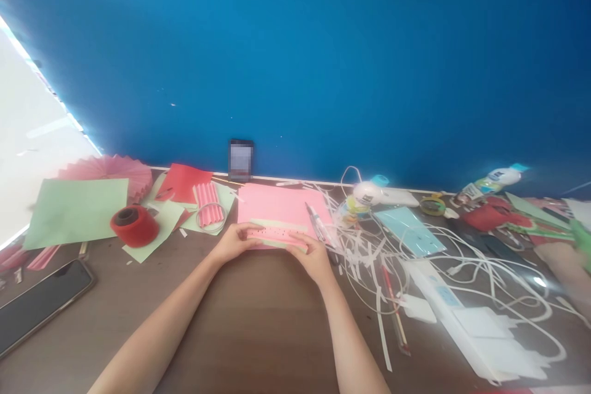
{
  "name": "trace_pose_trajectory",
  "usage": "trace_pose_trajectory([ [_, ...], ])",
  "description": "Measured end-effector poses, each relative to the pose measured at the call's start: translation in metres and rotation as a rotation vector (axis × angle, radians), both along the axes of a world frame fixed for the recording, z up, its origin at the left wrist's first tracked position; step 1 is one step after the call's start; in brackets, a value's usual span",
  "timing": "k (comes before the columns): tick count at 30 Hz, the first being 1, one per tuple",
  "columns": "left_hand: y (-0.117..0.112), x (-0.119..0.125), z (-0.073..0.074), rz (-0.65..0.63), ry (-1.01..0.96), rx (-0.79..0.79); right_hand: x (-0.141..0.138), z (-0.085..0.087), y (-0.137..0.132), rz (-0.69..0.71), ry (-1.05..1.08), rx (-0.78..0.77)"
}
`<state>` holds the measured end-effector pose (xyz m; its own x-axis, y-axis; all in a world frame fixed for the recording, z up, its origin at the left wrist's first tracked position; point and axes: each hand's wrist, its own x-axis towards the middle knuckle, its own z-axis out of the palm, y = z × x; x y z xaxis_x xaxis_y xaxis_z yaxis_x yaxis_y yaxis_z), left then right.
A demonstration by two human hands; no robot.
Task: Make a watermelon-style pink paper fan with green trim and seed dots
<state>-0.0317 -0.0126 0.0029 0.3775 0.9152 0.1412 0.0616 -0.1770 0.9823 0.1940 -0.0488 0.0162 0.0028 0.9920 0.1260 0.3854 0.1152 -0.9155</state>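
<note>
Just below the frame's centre we saw a pink, dark-speckled paper strip (276,234), pale green along its edges; the left hand (234,241) and right hand (314,257) pinched its ends.

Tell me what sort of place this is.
Probably a papercraft worktable: there is a pleated pink paper fan, a light green paper sheet and an accordion-folded pink strip.

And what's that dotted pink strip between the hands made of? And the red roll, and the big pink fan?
The dotted pink strip looks like matte paper: flat, with no shine. The red roll may be smooth plastic tape, as it's ring-shaped with a dark core, but blur leaves that open. The pink fan seems to be matte paper, with pleats spreading outward.
</note>
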Motion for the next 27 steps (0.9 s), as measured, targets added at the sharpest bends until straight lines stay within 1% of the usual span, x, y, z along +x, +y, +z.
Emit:
trace_pose_trajectory([
  [4,0.0003,0.0002,-0.0013,0.018,0.019,0.012,0.0022,0.0025,-0.0001,-0.003,0.021,0.005],
  [9,0.0016,-0.0019,-0.0014,0.14,0.056,0.037,0.0042,0.001,0.0006,-0.024,0.099,0.034],
  [12,0.0015,-0.0032,0.0002,0.181,0.073,0.053,0.0044,-0.0021,0.0011,-0.006,0.08,0.062],
  [15,0.001,-0.0037,0.0016,0.165,0.1,0.073,0.0042,-0.0035,0.0013,-0.009,0.036,0.098],
  [18,0.0015,-0.0034,0.0004,0.149,0.126,0.126,0.0044,-0.0026,0.0013,-0.026,-0.048,0.134],
  [20,0.0024,-0.0029,-0.0014,0.175,0.127,0.168,0.0043,-0.0014,0.0012,-0.022,-0.098,0.157],
  [23,0.0032,-0.0022,-0.0022,0.21,0.109,0.226,0.0035,0.0006,0.0008,-0.022,-0.108,0.183],
  [25,0.0031,-0.002,-0.0007,0.194,0.105,0.217,0.0025,0.002,0.0006,-0.03,-0.086,0.167],
  [27,0.0029,-0.0023,0.0009,0.157,0.097,0.131,0.0009,0.0029,0.0006,-0.013,-0.043,0.098],
])
